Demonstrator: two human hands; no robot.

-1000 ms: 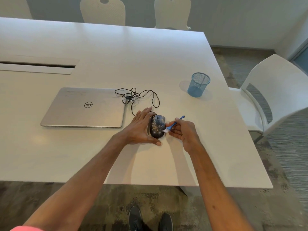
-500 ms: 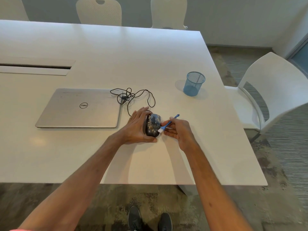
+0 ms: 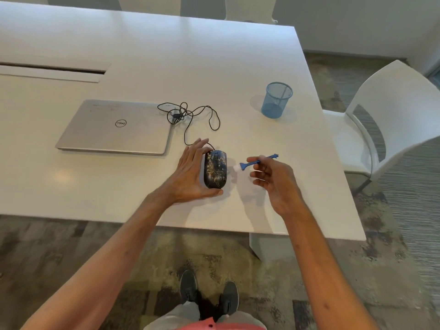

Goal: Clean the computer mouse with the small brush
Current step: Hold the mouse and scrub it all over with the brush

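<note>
A black wired mouse [image 3: 215,169], speckled with pale dust, lies on the white table [image 3: 142,55] near its front edge. My left hand [image 3: 190,173] cups the mouse's left side and rear, thumb under its back end. My right hand [image 3: 271,177] pinches a small blue brush [image 3: 256,162] by its handle, white bristles pointing left. The bristles hang a short gap to the right of the mouse, not touching it. The mouse's black cable [image 3: 188,115] runs back in a loose tangle.
A closed silver laptop [image 3: 114,127] lies left of the mouse. A blue mesh cup [image 3: 276,100] stands at the back right. A white chair [image 3: 385,115] sits off the table's right edge. A cable slot [image 3: 52,70] is at the far left.
My right hand has drawn the brush off the mouse and to the right, leaving a gap. My left hand stays on the mouse. The camera has moved closer and tilted down.
</note>
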